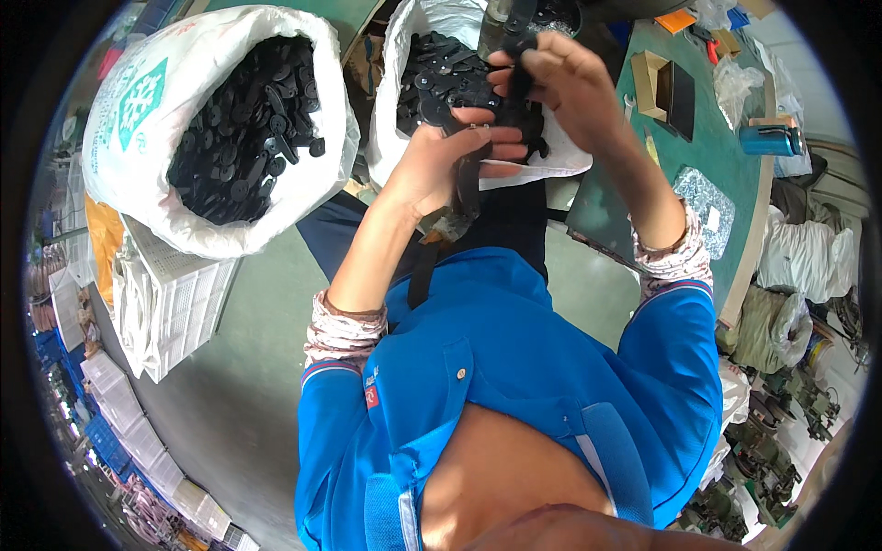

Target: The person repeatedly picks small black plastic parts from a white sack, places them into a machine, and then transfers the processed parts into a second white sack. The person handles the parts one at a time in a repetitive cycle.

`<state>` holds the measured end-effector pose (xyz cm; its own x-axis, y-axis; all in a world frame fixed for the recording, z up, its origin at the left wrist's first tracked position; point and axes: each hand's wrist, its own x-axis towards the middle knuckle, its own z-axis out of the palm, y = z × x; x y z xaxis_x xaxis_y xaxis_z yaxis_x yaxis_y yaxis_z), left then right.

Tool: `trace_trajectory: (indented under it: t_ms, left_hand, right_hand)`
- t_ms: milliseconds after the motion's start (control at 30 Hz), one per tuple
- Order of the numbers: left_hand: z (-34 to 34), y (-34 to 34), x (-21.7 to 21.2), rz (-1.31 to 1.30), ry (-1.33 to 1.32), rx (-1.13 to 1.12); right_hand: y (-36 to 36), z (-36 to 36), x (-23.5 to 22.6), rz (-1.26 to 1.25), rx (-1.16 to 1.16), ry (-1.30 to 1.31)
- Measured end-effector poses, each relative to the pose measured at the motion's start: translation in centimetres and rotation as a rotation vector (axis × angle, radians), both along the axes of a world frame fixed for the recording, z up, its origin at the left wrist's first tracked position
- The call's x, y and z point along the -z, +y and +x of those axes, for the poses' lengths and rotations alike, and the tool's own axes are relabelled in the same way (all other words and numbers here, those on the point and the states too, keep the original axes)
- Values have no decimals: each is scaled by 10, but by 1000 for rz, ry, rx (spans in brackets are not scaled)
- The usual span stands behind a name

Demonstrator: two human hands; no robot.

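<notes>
My left hand (436, 165) is closed around a long flat black plastic part (435, 112) with a round disc at its far end. Its lower end hangs below my palm beside a clear scrap of wrapping (450, 223). To the right and a little higher, my right hand (581, 87) pinches a smaller black piece (521, 81), whose exact kind I cannot make out. Both hands are over an open white sack (384, 138) of similar black parts (441, 60). A clear jar (494, 35) and a dark round tub (571, 16) stand at its far side.
A larger white sack (129, 174) full of black parts leans at the left, above a white crate (197, 312). On the green table (602, 197) at right are a cardboard box (649, 83), a wrench (629, 106), a silvery packet (703, 211) and a blue cylinder (767, 140).
</notes>
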<state>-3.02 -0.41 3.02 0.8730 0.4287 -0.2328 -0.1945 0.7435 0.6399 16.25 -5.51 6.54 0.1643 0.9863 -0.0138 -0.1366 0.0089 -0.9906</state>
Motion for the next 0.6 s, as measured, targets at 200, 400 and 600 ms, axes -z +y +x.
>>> trace_trajectory:
  t_ms: [200, 400, 600]
  left_hand:
    - [-16, -1, -7, -208, -341, 260]
    - [-6, -22, -4, -356, -622, 440]
    - [-20, -17, 1, -268, -486, 248]
  right_hand:
    - [-9, 16, 0, -54, -401, 95]
    - [3, -11, 5, 100, -755, 146]
    - [4, 4, -15, 28, -291, -254]
